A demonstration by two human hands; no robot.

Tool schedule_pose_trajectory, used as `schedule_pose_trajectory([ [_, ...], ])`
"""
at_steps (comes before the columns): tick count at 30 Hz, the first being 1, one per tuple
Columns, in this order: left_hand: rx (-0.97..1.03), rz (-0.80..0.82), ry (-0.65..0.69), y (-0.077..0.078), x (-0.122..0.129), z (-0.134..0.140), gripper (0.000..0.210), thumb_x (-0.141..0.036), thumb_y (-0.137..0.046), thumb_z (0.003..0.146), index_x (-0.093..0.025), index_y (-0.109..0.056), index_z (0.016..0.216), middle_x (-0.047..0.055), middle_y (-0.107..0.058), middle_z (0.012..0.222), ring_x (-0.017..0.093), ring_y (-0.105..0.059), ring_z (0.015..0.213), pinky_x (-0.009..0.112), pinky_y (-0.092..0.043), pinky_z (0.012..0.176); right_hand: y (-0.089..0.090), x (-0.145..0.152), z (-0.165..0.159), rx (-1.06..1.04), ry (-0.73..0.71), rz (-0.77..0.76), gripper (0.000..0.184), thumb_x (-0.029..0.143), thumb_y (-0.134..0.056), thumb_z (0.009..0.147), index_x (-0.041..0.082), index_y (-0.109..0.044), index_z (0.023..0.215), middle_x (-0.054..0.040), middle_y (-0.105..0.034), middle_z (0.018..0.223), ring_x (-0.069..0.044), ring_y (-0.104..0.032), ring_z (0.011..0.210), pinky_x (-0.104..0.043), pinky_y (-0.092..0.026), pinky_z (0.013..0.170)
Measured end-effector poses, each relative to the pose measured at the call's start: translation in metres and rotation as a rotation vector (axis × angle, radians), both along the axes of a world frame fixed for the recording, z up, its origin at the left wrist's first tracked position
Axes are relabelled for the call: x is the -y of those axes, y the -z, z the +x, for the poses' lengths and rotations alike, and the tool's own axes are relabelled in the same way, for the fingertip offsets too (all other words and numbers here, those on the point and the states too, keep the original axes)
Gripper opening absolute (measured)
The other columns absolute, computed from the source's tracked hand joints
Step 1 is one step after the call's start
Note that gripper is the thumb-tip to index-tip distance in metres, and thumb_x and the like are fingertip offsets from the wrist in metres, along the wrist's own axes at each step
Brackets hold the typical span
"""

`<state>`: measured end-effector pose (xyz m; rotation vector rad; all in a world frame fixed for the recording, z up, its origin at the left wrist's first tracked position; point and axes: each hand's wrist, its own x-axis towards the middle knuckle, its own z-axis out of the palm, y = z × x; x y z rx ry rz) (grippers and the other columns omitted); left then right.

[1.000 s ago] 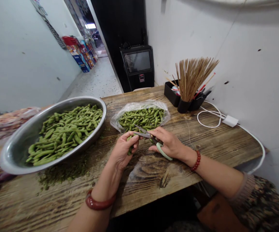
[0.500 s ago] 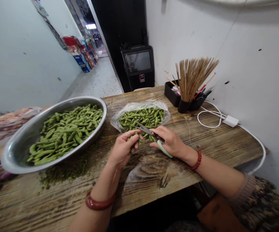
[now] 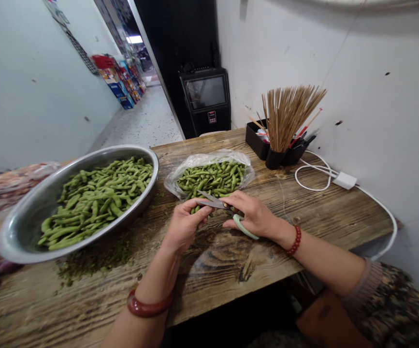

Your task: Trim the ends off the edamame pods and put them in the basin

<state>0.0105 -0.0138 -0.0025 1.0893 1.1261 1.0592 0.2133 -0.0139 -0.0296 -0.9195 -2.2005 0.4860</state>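
Observation:
My left hand (image 3: 183,224) pinches a green soybean pod (image 3: 195,210) just in front of a clear plastic bag (image 3: 209,159) full of pods. My right hand (image 3: 254,212) grips scissors (image 3: 219,205) with pale green handles, the blades nearly shut at the pod's end. To the left stands a wide steel basin (image 3: 24,227) heaped with green pods (image 3: 96,200). Both hands hover low over the wooden table (image 3: 223,261).
Green trimmings (image 3: 93,256) litter the table below the basin. A black holder with bamboo skewers (image 3: 287,116) stands at the back right beside a white cable and charger (image 3: 344,181). A plastic bag (image 3: 6,186) lies far left. A black cabinet (image 3: 207,99) stands behind the table.
The scissor blades opened half a second ago and have come nearly together at the pod's tip. Both hands stay in the same spot by the bag.

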Motion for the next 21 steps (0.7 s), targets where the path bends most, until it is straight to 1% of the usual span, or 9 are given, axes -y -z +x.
schedule_pose_trajectory([
  [4,-0.035,0.026,0.011,0.006,-0.001,-0.001,0.022,-0.027,-0.078,0.062,-0.014,-0.071,0.079,-0.002,-0.057,0.057,0.004,-0.039,0.043,0.017,-0.026,0.040,0.001,0.000,0.000,0.003,-0.011,0.018,0.059,0.037,-0.072,0.076,0.020,-0.050,0.128,-0.0089,-0.058,0.103,-0.020,-0.058,0.089,-0.032,-0.050,0.079],
  [8,-0.065,0.104,0.066,0.012,-0.002,-0.004,0.019,-0.029,-0.075,0.066,-0.016,-0.072,0.079,-0.001,-0.058,0.063,0.004,-0.038,0.044,0.018,-0.026,0.041,0.001,0.000,0.000,0.010,-0.017,0.013,0.060,0.038,-0.070,0.077,0.020,-0.049,0.130,-0.0086,-0.058,0.103,-0.021,-0.058,0.089,-0.032,-0.049,0.079],
  [11,-0.092,0.153,0.073,0.014,-0.003,-0.006,0.017,-0.027,-0.074,0.067,-0.016,-0.073,0.080,-0.001,-0.060,0.067,0.004,-0.039,0.045,0.018,-0.027,0.041,0.002,0.000,0.001,0.009,-0.028,0.017,0.061,0.039,-0.070,0.077,0.020,-0.049,0.130,-0.0091,-0.057,0.104,-0.021,-0.058,0.090,-0.032,-0.049,0.079],
  [17,-0.123,0.141,0.039,0.011,-0.002,-0.005,0.013,-0.023,-0.072,0.066,-0.015,-0.071,0.076,-0.003,-0.056,0.059,0.004,-0.037,0.043,0.018,-0.026,0.040,0.001,0.000,0.002,0.016,-0.028,0.024,0.062,0.039,-0.071,0.076,0.019,-0.049,0.130,-0.0092,-0.057,0.104,-0.021,-0.057,0.090,-0.033,-0.049,0.078],
  [21,-0.142,0.168,0.038,0.008,-0.002,-0.005,0.009,-0.019,-0.070,0.066,-0.016,-0.070,0.074,-0.003,-0.058,0.062,0.005,-0.039,0.045,0.019,-0.029,0.043,0.000,0.000,0.002,0.016,-0.026,0.030,0.063,0.038,-0.072,0.075,0.019,-0.049,0.130,-0.0095,-0.057,0.103,-0.021,-0.057,0.090,-0.033,-0.049,0.078],
])
